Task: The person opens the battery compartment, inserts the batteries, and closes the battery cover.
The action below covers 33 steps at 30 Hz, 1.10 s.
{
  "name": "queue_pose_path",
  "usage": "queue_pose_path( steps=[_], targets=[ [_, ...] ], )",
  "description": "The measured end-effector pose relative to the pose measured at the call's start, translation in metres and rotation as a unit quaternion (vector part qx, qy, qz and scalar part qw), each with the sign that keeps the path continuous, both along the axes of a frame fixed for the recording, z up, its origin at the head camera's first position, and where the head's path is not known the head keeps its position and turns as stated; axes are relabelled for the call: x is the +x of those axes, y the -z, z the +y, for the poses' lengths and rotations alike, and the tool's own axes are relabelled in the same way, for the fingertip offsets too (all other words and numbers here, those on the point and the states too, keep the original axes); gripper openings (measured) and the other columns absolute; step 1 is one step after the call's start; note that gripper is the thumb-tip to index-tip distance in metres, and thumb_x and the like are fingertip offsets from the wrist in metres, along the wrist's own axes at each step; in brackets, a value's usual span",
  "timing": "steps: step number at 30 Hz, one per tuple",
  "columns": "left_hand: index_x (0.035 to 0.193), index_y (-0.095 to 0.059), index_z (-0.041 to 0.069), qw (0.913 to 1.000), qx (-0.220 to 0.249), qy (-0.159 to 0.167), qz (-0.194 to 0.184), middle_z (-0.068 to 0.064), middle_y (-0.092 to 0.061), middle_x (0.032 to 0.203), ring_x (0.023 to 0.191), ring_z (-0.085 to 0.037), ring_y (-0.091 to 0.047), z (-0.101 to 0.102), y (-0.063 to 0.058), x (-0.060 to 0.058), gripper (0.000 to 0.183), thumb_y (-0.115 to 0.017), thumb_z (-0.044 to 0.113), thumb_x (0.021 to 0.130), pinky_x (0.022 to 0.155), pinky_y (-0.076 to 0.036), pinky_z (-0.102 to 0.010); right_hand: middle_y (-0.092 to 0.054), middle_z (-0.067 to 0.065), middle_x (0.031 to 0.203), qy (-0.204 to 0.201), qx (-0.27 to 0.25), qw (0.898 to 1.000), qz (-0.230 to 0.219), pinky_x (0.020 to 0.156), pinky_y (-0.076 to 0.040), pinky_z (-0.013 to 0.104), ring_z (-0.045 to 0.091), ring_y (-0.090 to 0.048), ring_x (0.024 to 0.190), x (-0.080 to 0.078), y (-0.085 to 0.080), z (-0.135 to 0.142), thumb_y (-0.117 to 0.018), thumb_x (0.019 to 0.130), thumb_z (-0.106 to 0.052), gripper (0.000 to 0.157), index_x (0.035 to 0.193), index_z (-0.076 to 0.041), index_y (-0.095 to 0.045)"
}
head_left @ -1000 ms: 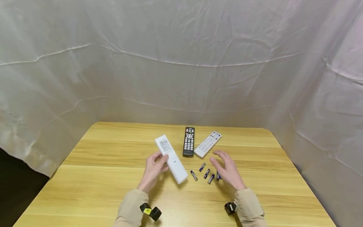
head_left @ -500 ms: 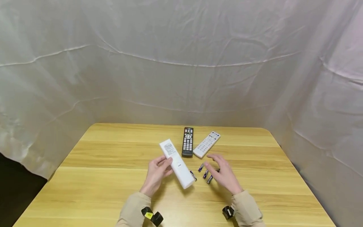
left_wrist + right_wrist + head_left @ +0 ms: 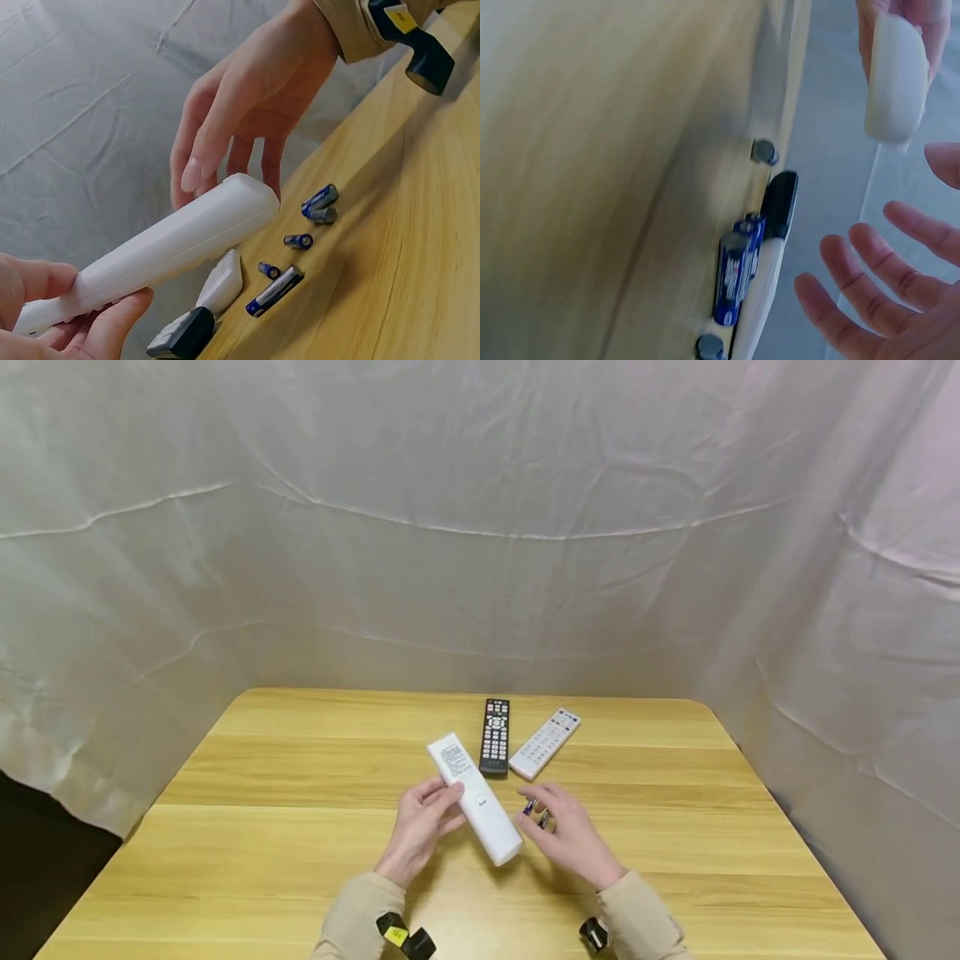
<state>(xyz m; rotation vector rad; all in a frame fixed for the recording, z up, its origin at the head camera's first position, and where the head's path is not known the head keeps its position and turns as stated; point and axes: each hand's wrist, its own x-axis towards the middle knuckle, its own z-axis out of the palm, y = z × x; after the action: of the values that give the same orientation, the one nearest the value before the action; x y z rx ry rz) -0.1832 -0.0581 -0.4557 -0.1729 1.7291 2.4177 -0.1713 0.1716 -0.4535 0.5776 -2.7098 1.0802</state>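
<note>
My left hand grips a white remote control by its side, thumb on top and fingers beneath. The remote is back side up, with a printed label at its far end, and is held above the table at a slant. My right hand hovers just right of the remote's near end, fingers spread and holding nothing. In the right wrist view its fingers are apart from the remote. Several blue-and-silver batteries lie on the table below the right hand, which partly hides them in the head view.
A black remote control lies buttons up behind the held one. Beside it, a second white remote control lies angled, also buttons up. The wooden table is bordered by a grey cloth curtain at the back and sides.
My left hand has brought the white remote rightward and slightly nearer. The right hand has moved left, over the batteries and close to the remote's near end.
</note>
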Motion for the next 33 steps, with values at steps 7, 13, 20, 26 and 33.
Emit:
queue_pose_path(
  steps=[7, 13, 20, 26, 33],
  targets=[
    [0.136, -0.047, -0.013, 0.9993, 0.032, 0.007, -0.016, -0.011, -0.074, 0.105, 0.088, -0.015, -0.072, 0.000, 0.003, 0.000, 0.047, -0.063, 0.004, 0.096, 0.082, -0.066, -0.029, -0.068, 0.010, 0.116, -0.040, 0.020, 0.998, 0.043, 0.077, -0.055, 0.028, 0.023, -0.065, 0.091, 0.005, 0.000, -0.012, -0.072, 0.093, -0.022, 0.036, 0.127, -0.010, -0.067],
    [0.139, -0.044, -0.013, 0.9990, 0.038, 0.017, -0.017, -0.010, -0.074, 0.106, 0.088, -0.014, -0.072, 0.001, 0.005, 0.000, 0.051, -0.064, 0.007, 0.096, 0.083, -0.065, -0.028, -0.066, 0.007, 0.113, -0.058, 0.029, 0.996, 0.067, 0.073, -0.058, 0.023, 0.017, -0.064, 0.087, 0.005, -0.001, -0.019, -0.071, 0.093, -0.022, 0.032, 0.122, -0.009, -0.069],
    [0.138, -0.044, -0.014, 0.9989, 0.042, 0.019, -0.011, -0.013, -0.074, 0.108, 0.088, -0.014, -0.072, 0.002, 0.007, 0.001, 0.051, -0.064, 0.007, 0.096, 0.083, -0.065, -0.028, -0.066, 0.005, 0.108, -0.072, 0.029, 0.994, 0.073, 0.063, -0.057, 0.022, 0.009, -0.060, 0.079, 0.006, -0.003, -0.025, -0.075, 0.089, -0.017, 0.030, 0.117, -0.008, -0.070],
    [0.138, -0.043, -0.014, 0.9989, 0.040, 0.017, -0.014, -0.011, -0.073, 0.107, 0.087, -0.014, -0.072, 0.002, 0.008, 0.002, 0.051, -0.064, 0.006, 0.096, 0.082, -0.066, -0.028, -0.064, 0.004, 0.106, -0.086, 0.027, 0.994, 0.057, 0.058, -0.054, 0.017, 0.002, -0.055, 0.075, 0.006, -0.004, -0.028, -0.076, 0.088, -0.016, 0.028, 0.114, -0.008, -0.070],
    [0.137, -0.044, -0.014, 0.9990, 0.041, 0.011, -0.011, -0.008, -0.074, 0.102, 0.086, -0.014, -0.072, 0.003, 0.008, 0.002, 0.050, -0.064, 0.005, 0.095, 0.082, -0.066, -0.029, -0.062, 0.003, 0.103, -0.087, 0.029, 0.995, 0.033, 0.056, -0.048, 0.013, 0.000, -0.051, 0.071, 0.006, -0.006, -0.030, -0.076, 0.087, -0.014, 0.032, 0.117, -0.006, -0.069]
  ],
)
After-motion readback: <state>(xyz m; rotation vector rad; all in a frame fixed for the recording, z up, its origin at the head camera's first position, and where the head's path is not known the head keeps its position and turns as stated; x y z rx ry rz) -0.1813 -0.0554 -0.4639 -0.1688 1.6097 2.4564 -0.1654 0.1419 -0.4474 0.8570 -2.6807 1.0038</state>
